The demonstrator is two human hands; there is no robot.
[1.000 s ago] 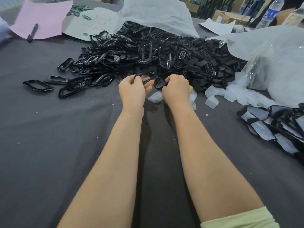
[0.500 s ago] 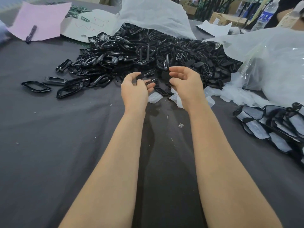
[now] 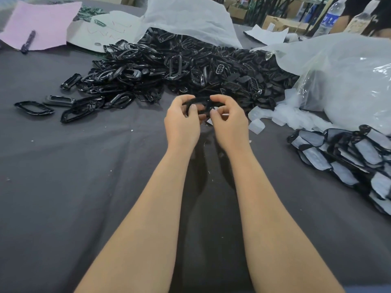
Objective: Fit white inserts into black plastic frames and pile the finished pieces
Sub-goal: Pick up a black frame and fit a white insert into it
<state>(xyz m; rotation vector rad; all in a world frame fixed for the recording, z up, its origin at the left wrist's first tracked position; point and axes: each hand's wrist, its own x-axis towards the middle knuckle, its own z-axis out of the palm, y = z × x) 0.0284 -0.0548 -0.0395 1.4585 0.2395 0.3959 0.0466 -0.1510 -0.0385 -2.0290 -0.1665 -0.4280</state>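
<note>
My left hand (image 3: 182,121) and my right hand (image 3: 229,121) are together above the dark cloth, both gripping one black plastic frame (image 3: 201,103) between curled fingers. Whether a white insert sits in it I cannot tell; a pale bit shows under my right fingers. Behind the hands lies a big heap of black frames (image 3: 179,66). Loose white inserts (image 3: 281,115) lie to the right of my hands. A pile of finished pieces (image 3: 349,155), black frames with white inserts, sits at the right edge.
Stray frames (image 3: 33,107) lie at the left. Clear plastic bags (image 3: 349,81) bulge at the right and behind the heap. A pink sheet (image 3: 42,22) with a pen (image 3: 28,41), paper and a water bottle (image 3: 329,15) are at the back. Grey cloth (image 3: 74,197) covers the table.
My hands drew back from the heap's edge, opened apart, then came together toward me, now holding a black frame between them.
</note>
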